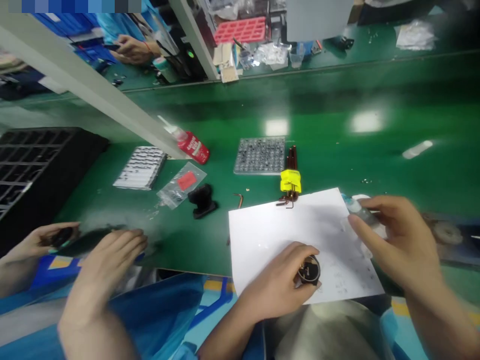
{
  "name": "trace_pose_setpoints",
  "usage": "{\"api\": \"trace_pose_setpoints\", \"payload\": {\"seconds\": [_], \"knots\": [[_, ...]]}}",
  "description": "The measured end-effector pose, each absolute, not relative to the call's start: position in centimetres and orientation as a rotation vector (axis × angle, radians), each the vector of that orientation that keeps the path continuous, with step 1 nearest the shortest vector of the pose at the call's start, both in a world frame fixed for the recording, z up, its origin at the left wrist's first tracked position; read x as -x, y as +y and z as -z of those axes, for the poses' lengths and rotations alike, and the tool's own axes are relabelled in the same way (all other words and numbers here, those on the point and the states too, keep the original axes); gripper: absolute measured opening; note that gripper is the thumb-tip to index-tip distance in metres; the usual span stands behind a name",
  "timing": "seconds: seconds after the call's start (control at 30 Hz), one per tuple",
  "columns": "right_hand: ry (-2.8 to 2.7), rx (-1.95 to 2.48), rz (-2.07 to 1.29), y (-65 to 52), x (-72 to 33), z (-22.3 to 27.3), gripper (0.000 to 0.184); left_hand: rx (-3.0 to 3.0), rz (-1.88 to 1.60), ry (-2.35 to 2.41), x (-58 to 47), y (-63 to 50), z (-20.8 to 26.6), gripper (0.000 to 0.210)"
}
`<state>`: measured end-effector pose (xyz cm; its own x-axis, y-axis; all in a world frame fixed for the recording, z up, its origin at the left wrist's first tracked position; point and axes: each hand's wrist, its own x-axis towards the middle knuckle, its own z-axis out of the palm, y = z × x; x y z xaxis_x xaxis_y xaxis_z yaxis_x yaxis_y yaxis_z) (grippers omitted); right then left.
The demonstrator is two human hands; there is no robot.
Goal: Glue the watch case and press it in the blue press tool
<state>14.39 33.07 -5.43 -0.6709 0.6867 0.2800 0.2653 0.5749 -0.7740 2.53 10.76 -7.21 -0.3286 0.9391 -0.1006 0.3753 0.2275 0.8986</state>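
Note:
My left hand (275, 282) is closed around a round black watch-like part (309, 269) with a metal rim, held just over a white paper sheet (258, 240). At the sheet's right edge, my right hand (401, 240) grips a small translucent bottle (362, 212) with a bluish end between thumb and fingers; blur hides its detail. Beyond the sheet's top edge stands a yellow hex key holder (290, 181) with copper-coloured keys. One loose hex key (240, 200) lies to its left.
A co-worker's hands (108, 255) handle dark parts at left. Behind lie a clear tray of small parts (260, 155), a red bottle (193, 146), a plastic bag (182, 184), a black stand (202, 200) and a white tube (417, 149). A slanted post (93, 90) crosses the left side.

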Motion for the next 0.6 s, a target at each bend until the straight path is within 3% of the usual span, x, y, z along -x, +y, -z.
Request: {"api": "trace_pose_setpoints", "payload": {"seconds": [0.1,0.33,0.6], "knots": [[-2.352,0.785,-0.792,34.5,-11.0,5.7,0.044,-1.268,-0.939,1.914,-2.6,10.8,7.1,0.060],[-2.234,0.849,-0.777,36.2,-6.8,7.6,0.032,-1.336,-0.958,2.118,-1.5,11.1,7.8,0.055],[-2.339,0.904,-0.796,36.7,-6.3,9.4,0.039,-1.452,-0.869,2.110,-1.4,10.0,7.3,0.075]]}}
